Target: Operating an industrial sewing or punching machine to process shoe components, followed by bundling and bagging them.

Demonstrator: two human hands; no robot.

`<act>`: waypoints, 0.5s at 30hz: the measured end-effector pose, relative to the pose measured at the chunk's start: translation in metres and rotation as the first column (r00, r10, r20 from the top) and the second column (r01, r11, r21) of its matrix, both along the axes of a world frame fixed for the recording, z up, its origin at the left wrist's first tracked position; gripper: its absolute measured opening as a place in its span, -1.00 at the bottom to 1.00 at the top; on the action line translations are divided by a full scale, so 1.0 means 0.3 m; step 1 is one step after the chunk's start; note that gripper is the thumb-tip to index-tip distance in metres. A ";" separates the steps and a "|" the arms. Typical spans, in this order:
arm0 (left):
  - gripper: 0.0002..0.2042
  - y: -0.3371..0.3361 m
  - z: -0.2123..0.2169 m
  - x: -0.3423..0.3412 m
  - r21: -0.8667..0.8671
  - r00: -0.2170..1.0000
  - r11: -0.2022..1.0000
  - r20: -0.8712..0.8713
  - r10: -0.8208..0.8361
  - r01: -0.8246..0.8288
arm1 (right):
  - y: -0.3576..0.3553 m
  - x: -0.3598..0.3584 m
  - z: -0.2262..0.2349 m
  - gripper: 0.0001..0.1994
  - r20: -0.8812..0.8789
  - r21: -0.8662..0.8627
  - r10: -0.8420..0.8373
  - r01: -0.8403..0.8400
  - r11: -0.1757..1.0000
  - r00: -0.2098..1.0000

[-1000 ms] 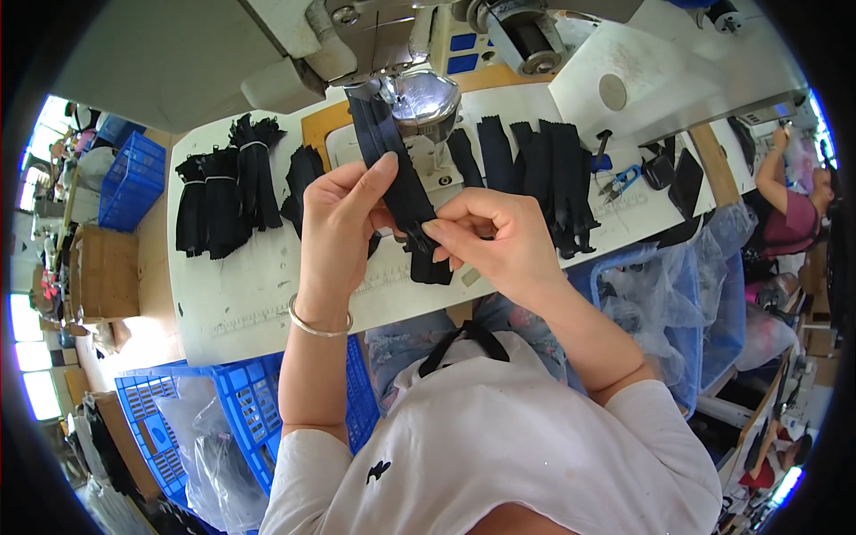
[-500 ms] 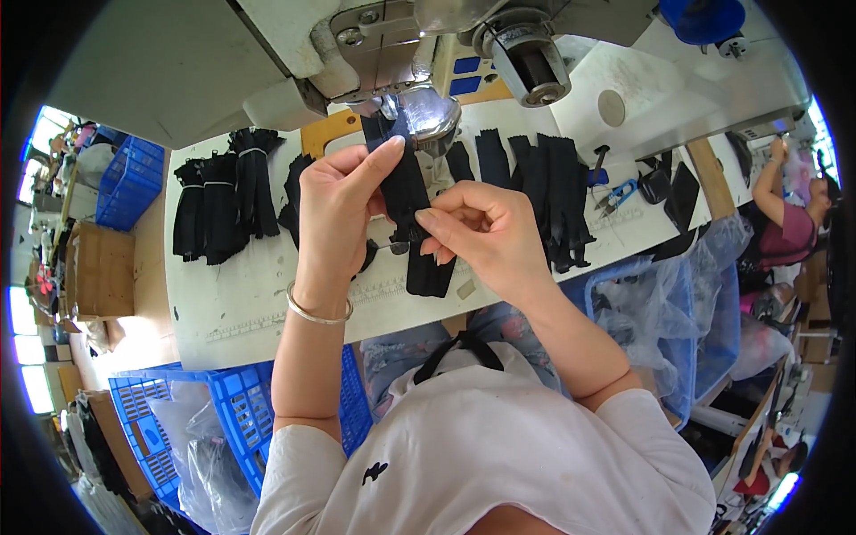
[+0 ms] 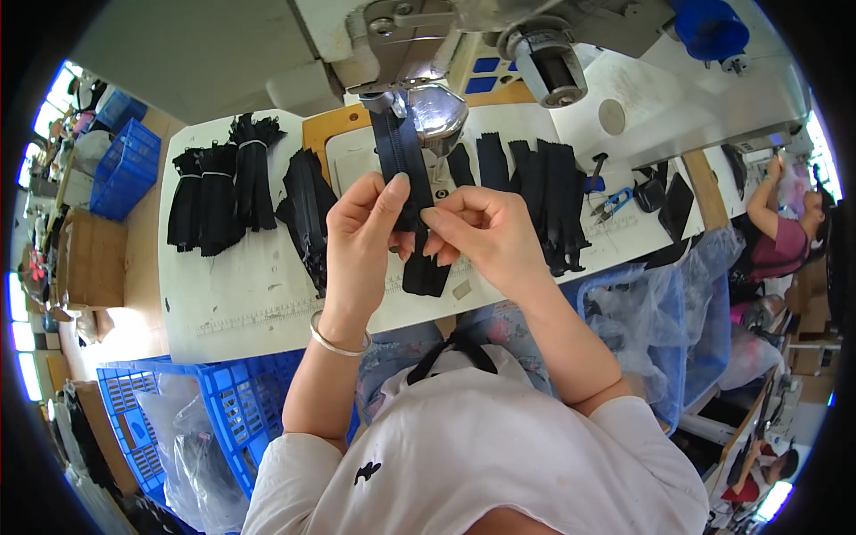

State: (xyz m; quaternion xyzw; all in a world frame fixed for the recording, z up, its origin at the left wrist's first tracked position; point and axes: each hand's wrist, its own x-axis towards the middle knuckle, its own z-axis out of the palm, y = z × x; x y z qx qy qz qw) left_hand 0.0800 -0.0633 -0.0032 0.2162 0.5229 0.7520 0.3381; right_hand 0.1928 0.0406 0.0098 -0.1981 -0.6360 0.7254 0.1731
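Between my two hands is a black zipper (image 3: 398,146), its upper end under the head of the sewing machine (image 3: 406,45) and its lower end hanging toward the table's front edge. My left hand (image 3: 361,218) pinches the zipper's left side between thumb and fingers. Opposite it, my right hand (image 3: 477,227) pinches the right side a little lower down, thumb against fingertips. The small part between the fingertips is hidden. More black zippers (image 3: 308,218) lie just left of my left hand, and another pile of zippers (image 3: 546,196) is right of my right hand.
Tied bundles of black zippers (image 3: 207,198) lie at the table's left. Blue-handled snips (image 3: 613,203) rest on the right. A blue crate (image 3: 236,415) stands below the table at left, and a blue bin with clear plastic (image 3: 637,312) at right. Another person (image 3: 774,223) sits far right.
My left hand has slid down the zipper toward my right hand, uncovering its upper stretch. The right hand keeps nearly the same grip. The view has shifted slightly.
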 end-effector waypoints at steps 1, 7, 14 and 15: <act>-0.66 0.004 0.001 0.004 0.002 0.999 1.000 -0.027 0.020 -0.020 | 0.002 0.005 0.000 -0.85 -0.004 0.016 -0.009 0.009 1.000 1.000; -0.64 0.029 0.016 0.009 0.039 0.994 0.995 -0.048 0.096 -0.094 | 0.003 -0.007 0.023 -0.84 -0.042 0.107 -0.048 0.053 0.993 0.998; -0.72 0.093 0.044 -0.054 -0.014 0.978 0.982 -0.090 0.187 -0.189 | 0.025 -0.082 0.036 -0.83 -0.123 0.173 -0.114 0.134 0.976 0.986; -0.76 0.098 0.058 -0.061 -0.022 0.981 0.985 -0.093 0.170 -0.173 | 0.029 -0.095 0.034 -0.83 -0.143 0.162 -0.152 0.174 0.971 0.978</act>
